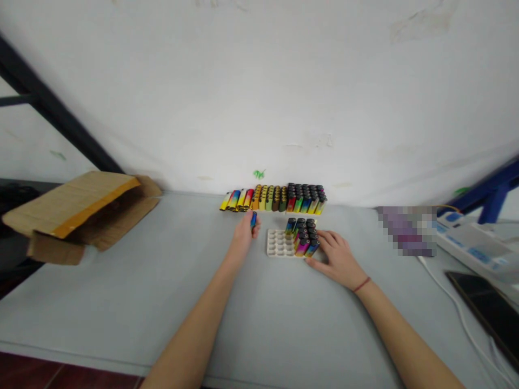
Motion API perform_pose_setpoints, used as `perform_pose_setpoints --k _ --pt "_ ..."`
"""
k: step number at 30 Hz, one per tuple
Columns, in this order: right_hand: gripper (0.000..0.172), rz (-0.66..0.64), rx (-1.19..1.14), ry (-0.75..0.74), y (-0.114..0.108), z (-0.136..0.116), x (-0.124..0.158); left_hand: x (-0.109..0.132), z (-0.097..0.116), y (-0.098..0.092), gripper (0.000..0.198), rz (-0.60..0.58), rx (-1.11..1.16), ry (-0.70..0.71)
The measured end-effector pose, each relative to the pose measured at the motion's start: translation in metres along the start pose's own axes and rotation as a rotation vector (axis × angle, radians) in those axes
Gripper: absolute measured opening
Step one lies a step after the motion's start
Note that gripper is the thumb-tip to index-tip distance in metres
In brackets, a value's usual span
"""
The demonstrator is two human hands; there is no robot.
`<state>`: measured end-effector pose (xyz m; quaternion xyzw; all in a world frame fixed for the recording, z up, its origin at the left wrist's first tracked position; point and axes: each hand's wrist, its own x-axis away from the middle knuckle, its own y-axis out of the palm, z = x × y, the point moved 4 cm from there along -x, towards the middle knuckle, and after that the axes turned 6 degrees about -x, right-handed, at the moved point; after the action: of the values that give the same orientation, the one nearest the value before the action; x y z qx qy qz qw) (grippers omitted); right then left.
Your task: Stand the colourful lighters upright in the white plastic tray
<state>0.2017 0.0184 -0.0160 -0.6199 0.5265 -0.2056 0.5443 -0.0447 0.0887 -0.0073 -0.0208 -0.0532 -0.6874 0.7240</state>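
Observation:
My left hand (245, 229) is closed around a blue battery (253, 220) with a dark end, held above the table behind the white tray's left side. A white tray (279, 244) with rows of round holes lies in front of me; its left part has bare holes. Several upright batteries (302, 247) with black tops and rainbow-coloured sleeves stand in its right part. My right hand (334, 256) rests at the tray's right edge, fingers spread, thumb by the near corner. It touches the tray side and holds nothing that I can see.
Along the wall are loose colourful batteries (235, 200) lying down, gold-topped ones (270, 199) and a black-topped block (306, 199). An open cardboard box (81, 210) lies left. On the right are a power strip (474, 246), a white cable (450, 294) and a dark phone (486, 308).

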Motion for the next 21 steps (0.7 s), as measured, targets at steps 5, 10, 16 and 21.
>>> perform_pose_setpoints --k 5,10,16,21 --pt "0.053 0.002 -0.005 0.004 -0.001 0.0 0.0 0.015 0.009 0.012 0.051 0.061 0.209 0.067" --pt "0.053 0.004 -0.004 0.001 0.0 0.0 0.0 0.023 0.005 0.02 0.052 0.068 0.291 -0.08" --pt "0.055 0.0 0.0 0.003 0.0 0.001 0.0 0.025 0.0 0.024 0.047 0.044 0.219 -0.208" --pt "0.056 0.011 0.002 0.002 0.001 0.001 0.0 0.026 -0.002 0.026 0.044 0.069 0.214 -0.232"
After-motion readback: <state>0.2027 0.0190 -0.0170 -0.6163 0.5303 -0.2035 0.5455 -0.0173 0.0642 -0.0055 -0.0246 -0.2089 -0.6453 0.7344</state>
